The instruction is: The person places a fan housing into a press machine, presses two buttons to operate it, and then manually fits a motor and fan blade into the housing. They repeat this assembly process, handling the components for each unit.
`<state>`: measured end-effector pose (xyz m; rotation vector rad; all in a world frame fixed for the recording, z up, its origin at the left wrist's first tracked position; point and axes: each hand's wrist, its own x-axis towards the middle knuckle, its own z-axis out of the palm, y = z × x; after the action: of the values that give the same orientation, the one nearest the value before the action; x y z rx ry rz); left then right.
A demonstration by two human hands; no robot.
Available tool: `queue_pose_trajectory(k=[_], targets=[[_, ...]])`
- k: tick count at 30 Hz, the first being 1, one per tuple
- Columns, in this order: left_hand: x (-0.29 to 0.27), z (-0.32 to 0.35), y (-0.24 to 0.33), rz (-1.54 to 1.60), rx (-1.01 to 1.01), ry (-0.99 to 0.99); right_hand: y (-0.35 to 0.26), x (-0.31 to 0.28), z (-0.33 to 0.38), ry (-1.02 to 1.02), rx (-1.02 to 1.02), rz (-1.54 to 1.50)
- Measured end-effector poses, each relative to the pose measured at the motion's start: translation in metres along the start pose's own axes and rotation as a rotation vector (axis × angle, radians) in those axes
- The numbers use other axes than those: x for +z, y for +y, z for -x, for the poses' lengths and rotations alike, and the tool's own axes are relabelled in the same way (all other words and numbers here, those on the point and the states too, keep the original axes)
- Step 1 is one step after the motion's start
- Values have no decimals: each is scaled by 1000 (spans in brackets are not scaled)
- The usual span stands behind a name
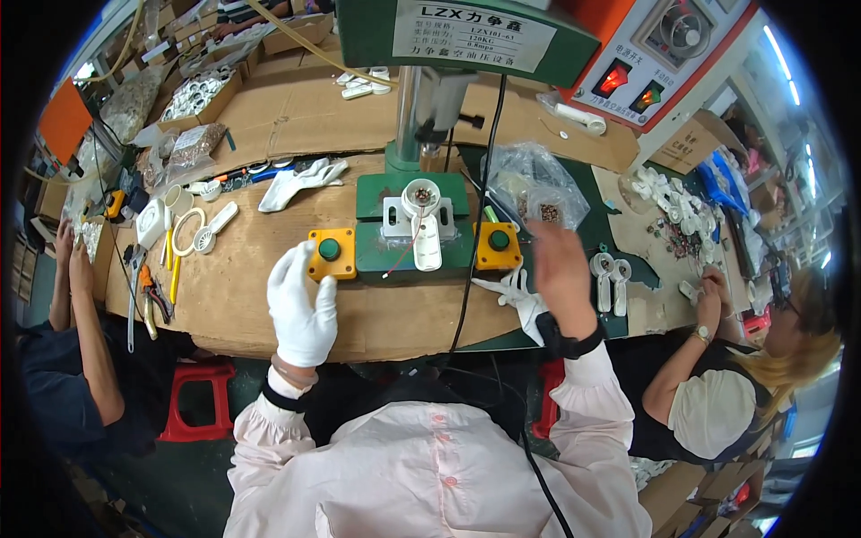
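My left hand (302,307) wears a white glove and is open, fingers apart, beside the left yellow button box (331,255) with its green button. My bare right hand (565,278), blurred, reaches past the right yellow button box (498,246) toward a clear plastic bag (516,175) with small coppery parts (550,213). Its fingers look extended, with nothing visible in them. Between the hands, a white plastic housing (427,244) with a round head and short handle lies in the metal fixture (393,217) of the green press (366,199). A thin red wire trails from the housing.
A white glove (518,300) lies beneath my right hand, another glove (300,182) behind the left button box. Two white housings (612,280) lie at right. A black cable (473,278) hangs in front of the press. Co-workers' hands (711,300) (79,260) work on either side.
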<state>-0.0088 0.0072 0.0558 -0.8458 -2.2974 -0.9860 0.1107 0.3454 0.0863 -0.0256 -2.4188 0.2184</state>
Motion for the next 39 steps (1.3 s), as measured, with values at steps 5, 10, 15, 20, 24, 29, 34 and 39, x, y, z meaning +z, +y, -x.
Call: queue_pose_trajectory(k=[5,10,15,20,24,29,34,39], targets=[[12,34,-22,96,-135,210,70,13,-2,-73,246,61],[19,39,-34,222,-307,186,94,45,-12,-337,268,228],[19,39,-33,312,-362,167,96,57,-15,-371,308,327],[20,40,-35,344,-360,186,83,48,-17,-225,365,244],[21,40,-34,399,-382,172,78,39,-15,-138,381,153],[19,41,-32,444,-420,173,67,30,-13,-38,322,83],[21,41,-33,438,-436,177,22,2,-31,80,357,-226],[22,40,-33,451,-448,172,-33,-21,-57,64,297,-571]])
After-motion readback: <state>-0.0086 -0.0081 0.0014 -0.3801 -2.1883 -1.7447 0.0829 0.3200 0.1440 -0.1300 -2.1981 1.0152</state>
